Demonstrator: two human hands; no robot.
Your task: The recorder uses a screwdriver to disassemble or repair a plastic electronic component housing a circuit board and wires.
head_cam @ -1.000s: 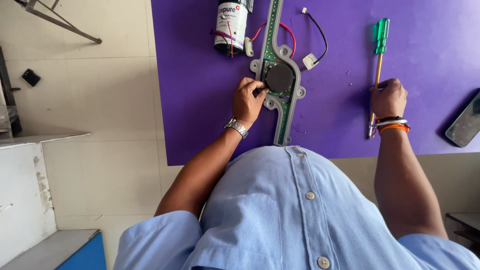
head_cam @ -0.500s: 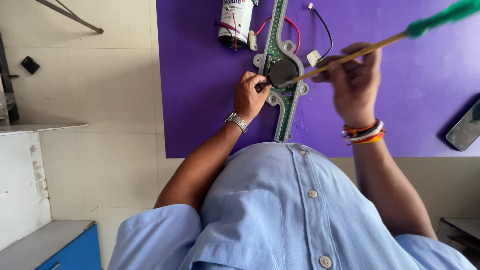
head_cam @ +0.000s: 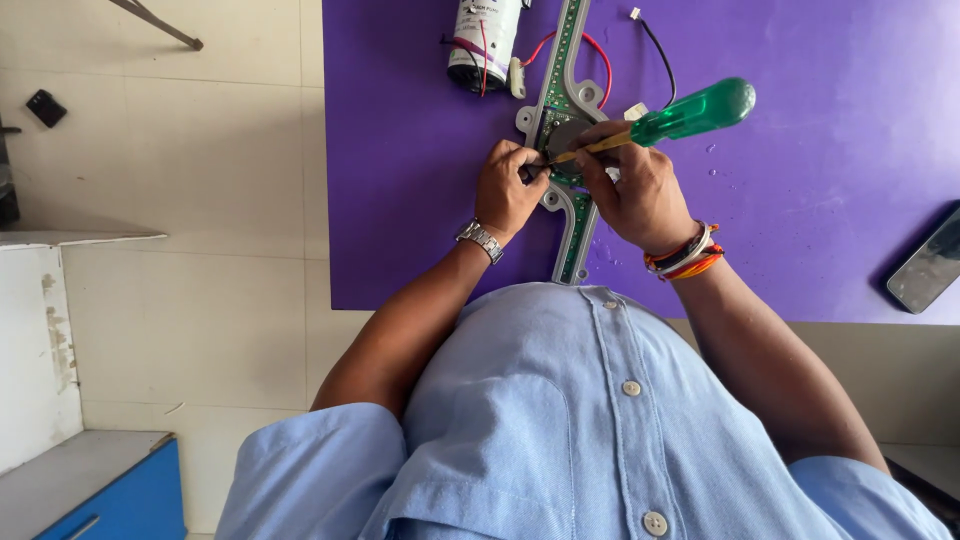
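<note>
Clearly the left hand [head_cam: 508, 190] pinches the green circuit strip [head_cam: 572, 180] steady, beside it the right hand [head_cam: 635, 195] grips a screwdriver [head_cam: 660, 122] tipped onto the strip.

Head view, steeply down, close

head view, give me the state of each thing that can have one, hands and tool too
left hand: resting on the circuit board strip, fingers curled at its round middle part
right hand: shut on the screwdriver
screwdriver: held slanted, tip down at the board's middle
circuit board strip: lying flat on the purple mat
cylinder part: lying on its side, wired
phone: lying flat, screen dark
</note>
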